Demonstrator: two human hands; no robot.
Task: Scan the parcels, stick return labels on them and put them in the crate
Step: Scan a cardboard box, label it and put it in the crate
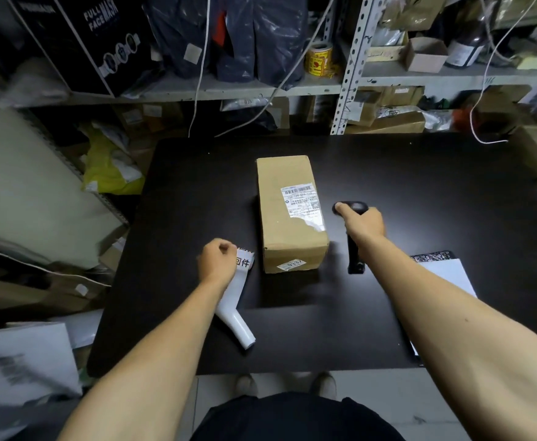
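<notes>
Black table [420, 186] – parcel [289, 214], cluttered shelves [349, 87]

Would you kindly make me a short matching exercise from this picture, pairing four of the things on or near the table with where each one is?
Things:
1. cardboard parcel
2. barcode scanner
3. strip of return labels
4. roll of yellow stickers

Places:
A. on the shelf behind the table
B. gripped by the right hand, to the right of the parcel
C. lying in the middle of the black table
D. held by the left hand, to the left of the parcel

Pairs: 1-C, 2-B, 3-D, 4-A
</notes>
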